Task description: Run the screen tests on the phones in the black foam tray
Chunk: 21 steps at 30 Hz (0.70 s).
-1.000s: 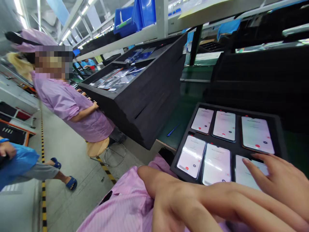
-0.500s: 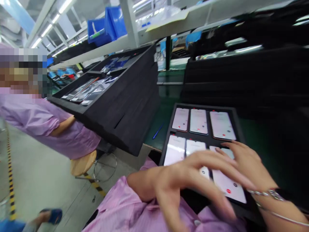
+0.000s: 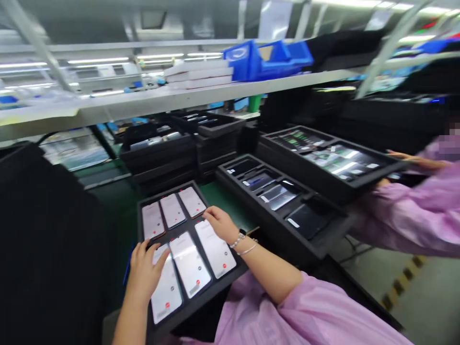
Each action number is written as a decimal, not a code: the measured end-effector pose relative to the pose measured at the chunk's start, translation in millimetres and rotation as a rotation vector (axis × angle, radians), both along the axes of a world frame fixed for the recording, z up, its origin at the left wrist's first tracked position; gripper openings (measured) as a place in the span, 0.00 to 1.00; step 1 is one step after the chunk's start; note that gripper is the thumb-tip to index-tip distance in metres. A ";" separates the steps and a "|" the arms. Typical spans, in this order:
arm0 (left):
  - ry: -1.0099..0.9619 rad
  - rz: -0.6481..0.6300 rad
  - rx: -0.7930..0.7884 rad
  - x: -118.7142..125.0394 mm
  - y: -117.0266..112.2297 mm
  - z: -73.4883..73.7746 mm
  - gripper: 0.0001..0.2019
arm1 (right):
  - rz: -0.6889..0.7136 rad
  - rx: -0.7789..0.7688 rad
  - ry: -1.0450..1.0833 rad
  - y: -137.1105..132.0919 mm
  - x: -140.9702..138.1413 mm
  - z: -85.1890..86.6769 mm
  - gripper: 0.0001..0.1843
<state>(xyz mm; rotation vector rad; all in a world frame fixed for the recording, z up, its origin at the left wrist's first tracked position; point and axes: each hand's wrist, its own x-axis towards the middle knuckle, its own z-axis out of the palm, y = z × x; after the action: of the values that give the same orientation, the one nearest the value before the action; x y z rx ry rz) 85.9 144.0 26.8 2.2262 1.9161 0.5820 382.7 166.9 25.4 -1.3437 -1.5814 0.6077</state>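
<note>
Six lit phones fill the black foam tray (image 3: 143,211) on the green bench (image 3: 230,203), three in the far row and three in the near row. Since a second ago the view has swung from the aisle on the left to face the bench squarely, and both hands, then bunched close under the camera over the near row, now sit apart at either end of the tray. By that reading, the work has settled onto the outer phones rather than the middle one.

The left hand (image 3: 145,268) lies on the near-left phone (image 3: 165,292), its fingers loosely spread and flat on the upper part of the screen, pinching nothing. The right hand (image 3: 222,224), a bracelet (image 3: 243,243) at its wrist, rests at the top edge of the near-right phone (image 3: 215,249), fingers curled lightly down onto it; whether they grip the edge cannot be told. The near-middle phone (image 3: 189,263) lies untouched between the two hands.

To the right, a co-worker's sleeve (image 3: 406,215) reaches under another tray of phones (image 3: 323,160).
</note>
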 end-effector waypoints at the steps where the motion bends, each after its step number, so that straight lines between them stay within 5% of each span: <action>1: 0.018 0.011 -0.008 -1.1 3.5 -1.8 0.34 | -0.001 0.001 0.028 2.2 0.9 -0.5 0.13; 7: 0.139 0.019 -0.055 1.9 13.2 -2.8 0.43 | 0.039 -0.003 0.097 7.7 2.8 2.0 0.09; 21: 0.147 0.000 -0.058 2.0 8.6 -1.7 0.42 | 0.066 -0.024 0.055 3.7 3.5 4.9 0.08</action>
<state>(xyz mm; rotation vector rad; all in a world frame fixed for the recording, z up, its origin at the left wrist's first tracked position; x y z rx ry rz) 87.9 152.6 25.1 2.2912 1.9736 0.3670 386.2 170.6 30.4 -1.2858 -1.5830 0.7000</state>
